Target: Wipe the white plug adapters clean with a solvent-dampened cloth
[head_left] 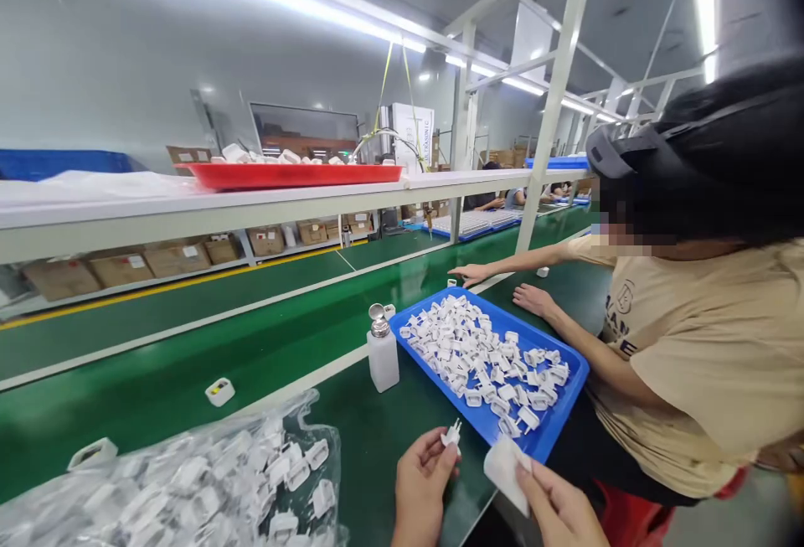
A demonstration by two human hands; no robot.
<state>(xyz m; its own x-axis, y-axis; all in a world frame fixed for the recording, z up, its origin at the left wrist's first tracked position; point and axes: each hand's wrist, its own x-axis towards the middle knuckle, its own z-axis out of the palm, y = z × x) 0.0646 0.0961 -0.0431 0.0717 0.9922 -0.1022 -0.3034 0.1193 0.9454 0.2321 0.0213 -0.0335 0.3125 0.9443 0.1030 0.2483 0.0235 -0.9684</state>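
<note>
At the bottom middle, my left hand (422, 480) pinches a small white plug piece (450, 436) whose two pins point up. My right hand (559, 501), at the lower right, is closed on a folded white cloth (507, 473), held near the close edge of the blue tray (545, 446). Many loose white plug pieces (468, 346) lie in that tray. On the left, a clear plastic bag (327, 421) is spread out with more white plug pieces (201, 480) on it.
A white pump bottle (383, 361) stands left of the tray. A green conveyor belt (301, 338) runs behind, with a white housing (219, 392) on it. Above is a shelf with a red tray (295, 177). A co-worker (697, 346) sits at right, one hand (471, 274) reaching past the tray.
</note>
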